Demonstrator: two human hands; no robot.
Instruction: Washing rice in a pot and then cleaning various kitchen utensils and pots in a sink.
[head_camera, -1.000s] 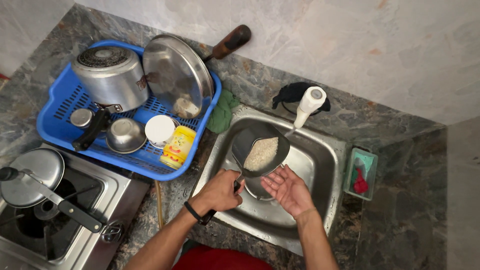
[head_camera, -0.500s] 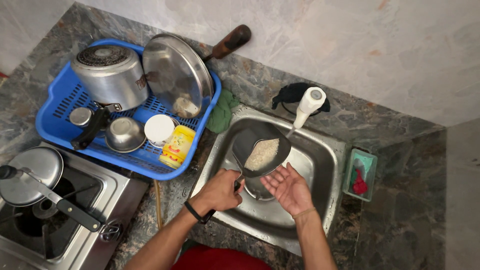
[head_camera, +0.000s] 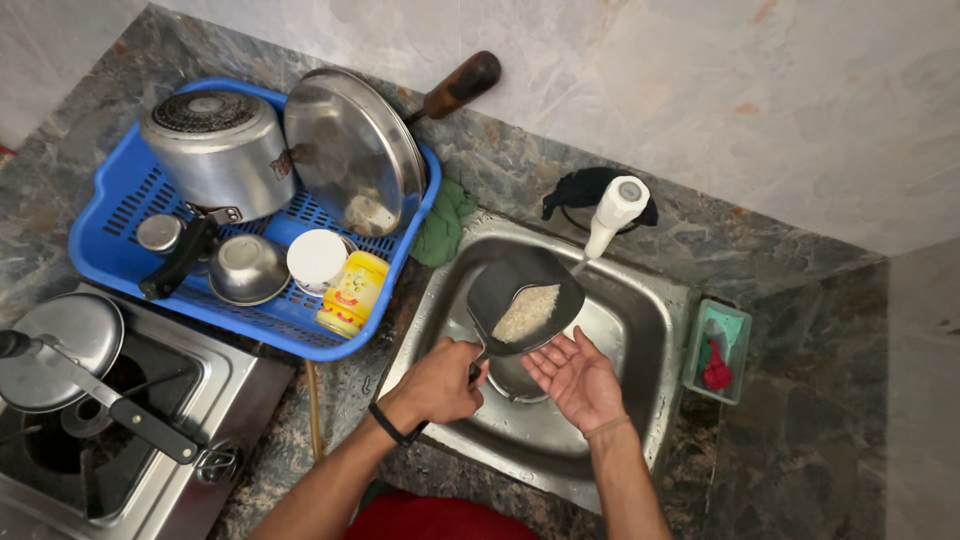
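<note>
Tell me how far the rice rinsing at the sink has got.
Done: white rice sits in the dark pan, tilted over the steel sink. In hand: the left hand grips the handle; the right hand is cupped, palm up, under the rim. Left: rice remains inside; whether the tap runs is unclear.

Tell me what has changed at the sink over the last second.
Almost nothing. The left hand still grips the handle of the dark pan holding rice over the sink; the right hand stays open, palm up, beside it. The dish rack is unchanged.
</note>
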